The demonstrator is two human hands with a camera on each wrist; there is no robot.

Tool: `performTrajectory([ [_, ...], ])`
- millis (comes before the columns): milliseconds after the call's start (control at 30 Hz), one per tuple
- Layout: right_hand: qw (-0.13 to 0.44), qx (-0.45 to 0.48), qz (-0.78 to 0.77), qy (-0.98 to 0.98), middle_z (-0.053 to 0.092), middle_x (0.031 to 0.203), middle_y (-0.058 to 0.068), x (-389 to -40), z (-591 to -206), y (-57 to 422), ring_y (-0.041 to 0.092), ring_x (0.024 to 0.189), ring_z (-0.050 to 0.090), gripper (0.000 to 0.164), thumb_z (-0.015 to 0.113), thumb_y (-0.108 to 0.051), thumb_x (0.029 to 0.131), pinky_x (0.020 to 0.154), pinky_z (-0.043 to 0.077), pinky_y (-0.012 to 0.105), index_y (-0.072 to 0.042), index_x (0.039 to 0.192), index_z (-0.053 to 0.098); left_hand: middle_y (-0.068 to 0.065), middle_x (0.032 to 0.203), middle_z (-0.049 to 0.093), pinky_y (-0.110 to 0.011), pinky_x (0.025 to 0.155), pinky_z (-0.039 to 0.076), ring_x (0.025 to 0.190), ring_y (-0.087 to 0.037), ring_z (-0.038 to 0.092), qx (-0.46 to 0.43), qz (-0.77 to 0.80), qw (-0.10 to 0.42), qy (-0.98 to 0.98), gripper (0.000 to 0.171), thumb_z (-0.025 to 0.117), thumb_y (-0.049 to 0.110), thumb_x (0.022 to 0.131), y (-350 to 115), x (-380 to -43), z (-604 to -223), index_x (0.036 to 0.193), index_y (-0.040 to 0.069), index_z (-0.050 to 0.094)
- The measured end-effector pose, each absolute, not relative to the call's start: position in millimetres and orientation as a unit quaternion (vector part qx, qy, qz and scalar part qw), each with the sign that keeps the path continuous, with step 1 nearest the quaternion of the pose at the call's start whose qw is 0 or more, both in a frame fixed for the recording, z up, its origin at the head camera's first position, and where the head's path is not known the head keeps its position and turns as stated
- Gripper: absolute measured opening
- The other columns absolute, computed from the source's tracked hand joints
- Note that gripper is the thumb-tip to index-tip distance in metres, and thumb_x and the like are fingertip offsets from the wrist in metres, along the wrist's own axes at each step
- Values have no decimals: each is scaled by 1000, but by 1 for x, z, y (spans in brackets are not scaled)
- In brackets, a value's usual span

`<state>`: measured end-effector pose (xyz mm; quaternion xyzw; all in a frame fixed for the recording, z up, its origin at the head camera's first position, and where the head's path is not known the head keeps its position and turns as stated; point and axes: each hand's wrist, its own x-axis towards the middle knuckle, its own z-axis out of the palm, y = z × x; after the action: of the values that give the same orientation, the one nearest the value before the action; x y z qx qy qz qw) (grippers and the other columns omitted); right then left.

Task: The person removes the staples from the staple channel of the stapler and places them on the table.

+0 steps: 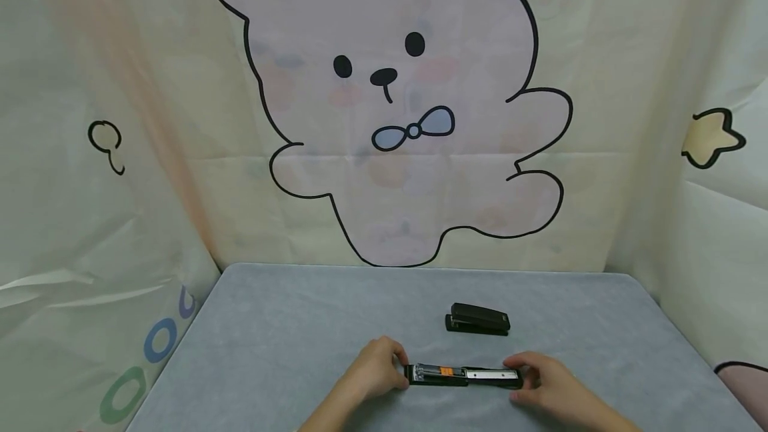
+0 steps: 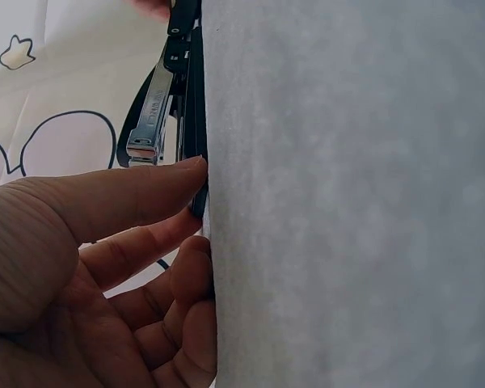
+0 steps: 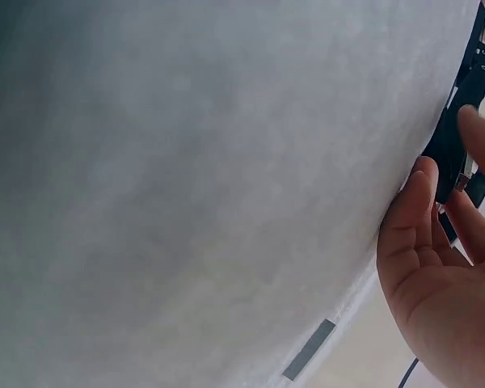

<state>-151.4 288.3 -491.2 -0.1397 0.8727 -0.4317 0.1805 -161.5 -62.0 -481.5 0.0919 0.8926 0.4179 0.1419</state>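
A black stapler (image 1: 447, 381) lies opened out flat on the table, its long side running left to right. Its left half shows a metal part with an orange piece; a silver strip runs along the right half. My left hand (image 1: 377, 369) pinches the left end between thumb and fingers. At the other end, my right hand (image 1: 549, 382) grips the stapler with its thumb and fingers around the tip. From the left wrist, the stapler's silver metal channel (image 2: 152, 113) stands beyond the thumb. The right wrist view shows its black end (image 3: 446, 145) at the fingertips.
Behind the opened stapler sits a second black stapler (image 1: 478, 320), folded together. Both are on a table with a grey-blue cloth (image 1: 288, 325). A printed curtain (image 1: 396, 205) with a cartoon animal hangs behind the table's back edge.
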Motion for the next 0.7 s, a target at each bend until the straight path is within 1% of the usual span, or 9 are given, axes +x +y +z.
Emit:
performTrajectory([
  [100,182,-138,-423,877,65,102,5,-154,-492,287,12,70,56,46,87,-10,83,61,46,26,6,122,68,-1,64,58,-33,53,39,57,-19,51,91,419,144,892,25,89,-6,66,-62,-162,-482,78,8,71],
  [167,176,-159,-415,878,65,102,4,-156,-493,288,10,69,54,42,86,-9,84,60,45,26,5,120,69,-1,64,58,-33,53,39,57,-19,51,91,421,145,891,26,89,-6,66,-62,-162,-483,78,8,71],
  [367,155,-222,-386,882,65,97,-2,-160,-495,289,4,70,47,28,85,-11,85,59,40,26,-5,111,76,-1,65,59,-34,53,40,58,-19,51,93,424,146,889,26,90,-5,65,-62,-161,-484,78,8,71],
  [600,152,-216,-386,884,66,96,-2,-160,-492,288,5,70,50,24,86,-12,84,60,42,25,-8,107,79,-1,72,58,-35,56,40,64,-21,50,93,399,143,901,30,93,-2,63,-59,-162,-484,78,11,70],
  [700,152,-208,-388,885,66,94,-1,-159,-490,286,6,69,49,24,86,-11,83,60,41,26,-8,106,79,-2,72,58,-36,56,40,64,-21,51,92,395,143,903,32,94,-1,63,-59,-162,-482,79,12,70],
])
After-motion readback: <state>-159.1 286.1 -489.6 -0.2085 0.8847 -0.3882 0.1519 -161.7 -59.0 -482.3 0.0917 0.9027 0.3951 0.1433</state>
